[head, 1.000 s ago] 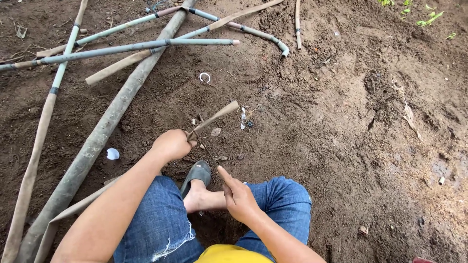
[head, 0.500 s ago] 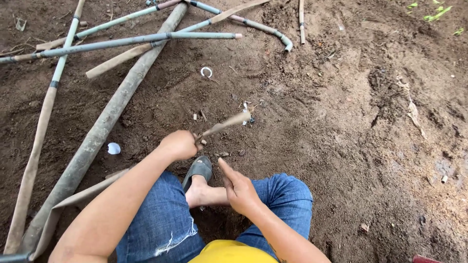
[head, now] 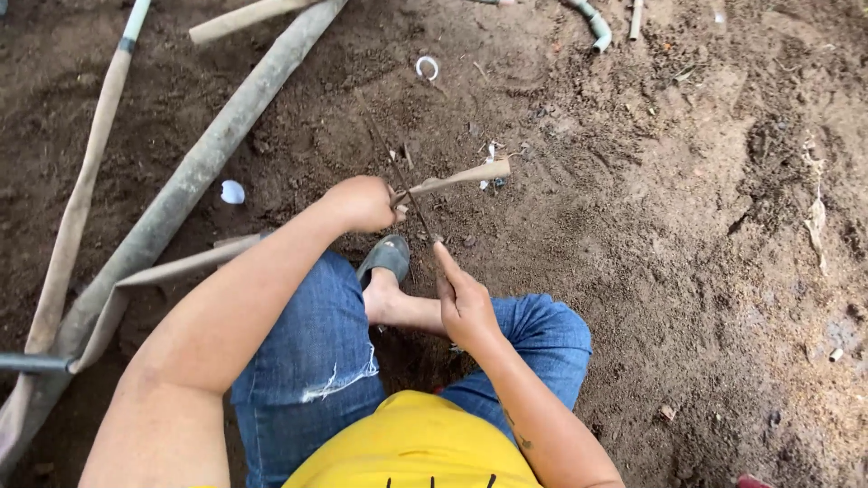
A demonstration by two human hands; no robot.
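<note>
My left hand [head: 364,203] is closed around one end of a short pale wooden stick [head: 463,174], which points right and slightly up just above the soil. My right hand [head: 466,303] is lower, in front of my knees, with its fingers stretched forward along the near end of a thin dark rod [head: 404,185]. The rod runs up and to the left and crosses the wooden stick close to my left fist. Both hands hover over bare brown earth, just beyond my foot in a grey shoe [head: 387,256].
Long bamboo poles [head: 194,181] and a thinner cane [head: 86,185] lie diagonally on the left. A small white ring [head: 427,66], a white shard [head: 232,192] and a bent pipe end [head: 592,20] lie on the dirt. Loose soil [head: 705,226] spreads to the right.
The wooden stick has swung down from a steeper angle to nearly level, pointing right. The view has closed in on my hands. My right hand has edged up toward the stick.
</note>
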